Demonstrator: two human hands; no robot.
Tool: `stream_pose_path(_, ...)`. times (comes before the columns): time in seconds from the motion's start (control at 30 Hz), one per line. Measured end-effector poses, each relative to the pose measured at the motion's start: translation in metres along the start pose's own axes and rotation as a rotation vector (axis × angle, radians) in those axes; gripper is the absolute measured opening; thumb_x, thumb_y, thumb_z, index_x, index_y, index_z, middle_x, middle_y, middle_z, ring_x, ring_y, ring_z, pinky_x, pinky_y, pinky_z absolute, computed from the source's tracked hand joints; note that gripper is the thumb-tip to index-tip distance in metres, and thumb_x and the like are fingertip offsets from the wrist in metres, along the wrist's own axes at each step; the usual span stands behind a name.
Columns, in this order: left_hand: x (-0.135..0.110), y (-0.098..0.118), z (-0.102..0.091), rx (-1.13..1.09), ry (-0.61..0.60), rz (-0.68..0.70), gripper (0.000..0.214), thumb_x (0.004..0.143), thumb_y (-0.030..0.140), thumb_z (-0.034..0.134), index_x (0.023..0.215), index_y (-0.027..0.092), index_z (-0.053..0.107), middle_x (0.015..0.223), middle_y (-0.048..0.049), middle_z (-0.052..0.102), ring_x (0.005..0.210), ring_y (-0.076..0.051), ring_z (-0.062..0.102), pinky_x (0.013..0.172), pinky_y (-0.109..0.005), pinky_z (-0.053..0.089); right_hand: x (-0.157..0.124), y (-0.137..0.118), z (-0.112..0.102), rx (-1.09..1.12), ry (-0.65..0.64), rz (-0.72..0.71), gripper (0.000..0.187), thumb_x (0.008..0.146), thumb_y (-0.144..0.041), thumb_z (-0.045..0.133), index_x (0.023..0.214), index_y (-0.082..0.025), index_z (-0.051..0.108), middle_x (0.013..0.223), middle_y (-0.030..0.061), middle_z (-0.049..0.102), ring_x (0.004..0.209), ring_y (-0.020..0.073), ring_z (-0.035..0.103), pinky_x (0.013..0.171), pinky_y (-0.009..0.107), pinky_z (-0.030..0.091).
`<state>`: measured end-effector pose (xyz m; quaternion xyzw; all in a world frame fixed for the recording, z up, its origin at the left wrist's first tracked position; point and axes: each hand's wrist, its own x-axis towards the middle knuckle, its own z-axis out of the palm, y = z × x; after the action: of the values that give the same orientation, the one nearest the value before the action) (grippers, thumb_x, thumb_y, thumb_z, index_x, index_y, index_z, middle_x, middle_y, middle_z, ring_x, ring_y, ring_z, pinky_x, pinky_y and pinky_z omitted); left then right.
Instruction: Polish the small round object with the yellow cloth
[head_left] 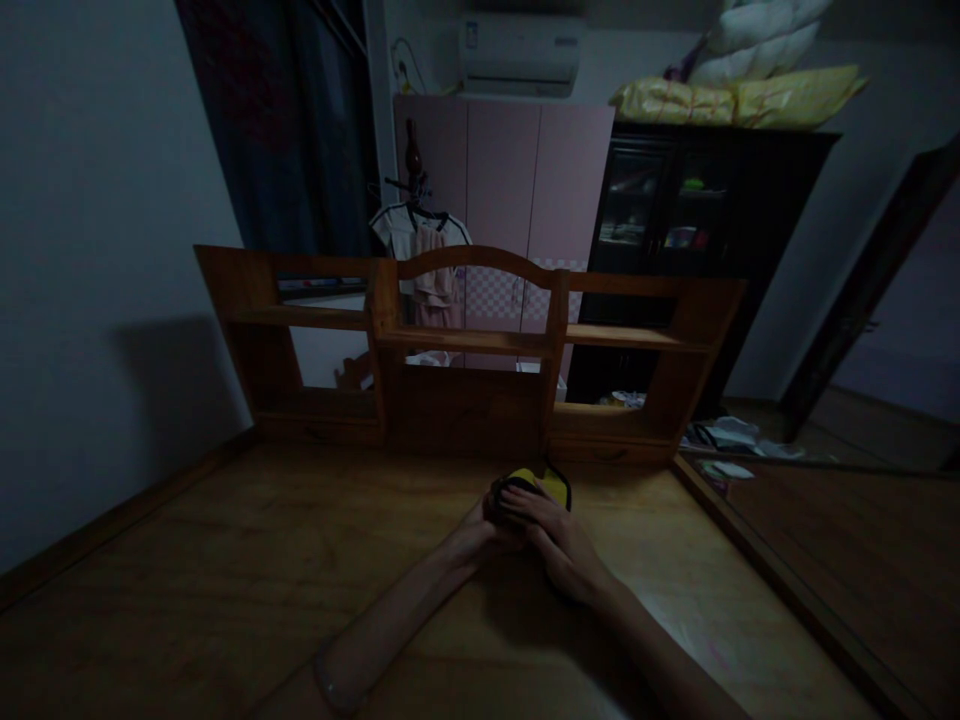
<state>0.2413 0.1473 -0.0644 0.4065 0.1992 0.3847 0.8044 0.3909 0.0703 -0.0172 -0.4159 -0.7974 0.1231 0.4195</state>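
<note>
A small yellow-and-black object (555, 487) with a thin black strap or edging is held in both hands above the wooden surface. Its exact kind is hard to make out in the dim light and behind the fingers. My left hand (489, 528) is closed around its left and lower side, with most of the fingers hidden. Across the black part on top lie the bent fingers of my right hand (553, 528), gripping it from the right. Both hands touch or nearly touch each other.
A wooden shelf unit (465, 342) with small drawers stands at the far end of the wooden surface (225, 590). A raised wooden rail (757, 545) runs along the right edge, and a white wall (112, 300) closes off the left. Beyond are a pink wardrobe (502, 180) and a dark cabinet (705, 210).
</note>
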Motion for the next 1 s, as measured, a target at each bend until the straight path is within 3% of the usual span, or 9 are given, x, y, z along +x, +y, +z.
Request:
stream_pose_path(0.1, -0.003, 0.005, 0.004, 0.034, 0.022, -0.027, 0.069, 0.044, -0.008, 0.068, 0.107, 0.019, 0.058, 0.107, -0.0075, 0.066, 0.096, -0.027, 0.061, 0.070, -0.031, 0.051, -0.002, 0.001, -0.002, 0.024, 0.042, 0.053, 0.034, 0.091, -0.021, 0.040, 0.115, -0.027, 0.062, 0.119, 0.0004, 0.064, 0.121, 0.0212, 0.050, 0.111, 0.048, 0.026)
stream_pose_path(0.27, -0.008, 0.014, 0.013, 0.065, 0.021, -0.048, 0.066, 0.046, -0.003, 0.071, 0.108, 0.018, 0.059, 0.100, -0.0066, 0.067, 0.085, -0.021, 0.063, 0.063, -0.026, 0.050, -0.006, 0.005, -0.006, 0.011, 0.253, 0.205, 0.033, 0.091, -0.023, 0.037, 0.102, -0.025, 0.068, 0.103, 0.0035, 0.069, 0.106, 0.0235, 0.060, 0.094, 0.042, 0.046)
stream_pose_path(0.37, -0.006, 0.012, 0.012, 0.066, -0.035, -0.021, 0.062, 0.047, -0.003, 0.070, 0.105, 0.016, 0.060, 0.097, -0.0058, 0.067, 0.081, -0.018, 0.062, 0.063, -0.024, 0.049, -0.004, 0.004, -0.005, -0.008, 0.224, 0.154, 0.033, 0.092, -0.023, 0.037, 0.114, -0.025, 0.062, 0.116, 0.0032, 0.064, 0.114, 0.0218, 0.055, 0.103, 0.043, 0.038)
stream_pose_path(0.5, -0.003, 0.005, 0.006, 0.030, -0.031, 0.013, 0.064, 0.047, -0.006, 0.067, 0.106, 0.018, 0.058, 0.098, -0.0050, 0.066, 0.083, -0.018, 0.062, 0.067, -0.026, 0.051, 0.000, -0.003, 0.001, -0.013, 0.060, 0.045, 0.039, 0.093, -0.024, 0.037, 0.130, -0.026, 0.049, 0.137, 0.0019, 0.049, 0.130, 0.0205, 0.039, 0.113, 0.048, 0.022)
stream_pose_path(0.6, -0.003, 0.004, 0.003, 0.035, 0.058, -0.025, 0.069, 0.045, -0.007, 0.068, 0.108, 0.019, 0.055, 0.102, -0.0065, 0.066, 0.087, -0.022, 0.063, 0.068, -0.029, 0.053, 0.001, -0.007, 0.002, 0.048, -0.002, 0.014, 0.037, 0.093, -0.025, 0.036, 0.126, -0.027, 0.053, 0.131, 0.0003, 0.055, 0.127, 0.0199, 0.043, 0.115, 0.049, 0.014)
stream_pose_path(0.67, -0.005, 0.007, 0.004, 0.043, 0.066, -0.046, 0.069, 0.044, -0.008, 0.068, 0.108, 0.017, 0.055, 0.104, -0.0086, 0.065, 0.090, -0.024, 0.064, 0.068, -0.029, 0.053, 0.001, -0.006, 0.000, 0.093, 0.013, 0.064, 0.036, 0.092, -0.025, 0.035, 0.118, -0.027, 0.060, 0.122, -0.0014, 0.062, 0.123, 0.0196, 0.048, 0.115, 0.048, 0.015)
stream_pose_path(0.77, -0.007, 0.010, 0.007, 0.048, 0.044, -0.050, 0.068, 0.046, -0.006, 0.068, 0.109, 0.018, 0.057, 0.104, -0.0084, 0.066, 0.090, -0.025, 0.064, 0.065, -0.028, 0.052, -0.002, 0.001, -0.002, 0.108, 0.103, 0.178, 0.038, 0.091, -0.025, 0.033, 0.101, -0.025, 0.069, 0.107, -0.0010, 0.069, 0.116, 0.0216, 0.054, 0.110, 0.045, 0.027)
stream_pose_path(0.87, -0.007, 0.010, 0.007, 0.054, 0.036, -0.037, 0.066, 0.048, -0.004, 0.069, 0.109, 0.018, 0.058, 0.100, -0.0070, 0.068, 0.084, -0.022, 0.065, 0.062, -0.026, 0.051, -0.006, 0.011, -0.001, -0.016, 0.299, 0.291, 0.036, 0.089, -0.028, 0.036, 0.090, -0.021, 0.071, 0.099, 0.0033, 0.071, 0.104, 0.0247, 0.060, 0.095, 0.040, 0.044)
stream_pose_path(1.0, -0.004, 0.007, 0.004, 0.060, 0.031, -0.055, 0.063, 0.047, -0.001, 0.076, 0.106, 0.016, 0.062, 0.100, -0.0089, 0.069, 0.083, -0.021, 0.065, 0.066, -0.027, 0.051, -0.010, 0.020, -0.002, -0.162, 0.468, 0.378, 0.032, 0.089, -0.032, 0.039, 0.085, -0.018, 0.069, 0.085, 0.0071, 0.070, 0.082, 0.0243, 0.064, 0.079, 0.035, 0.049)
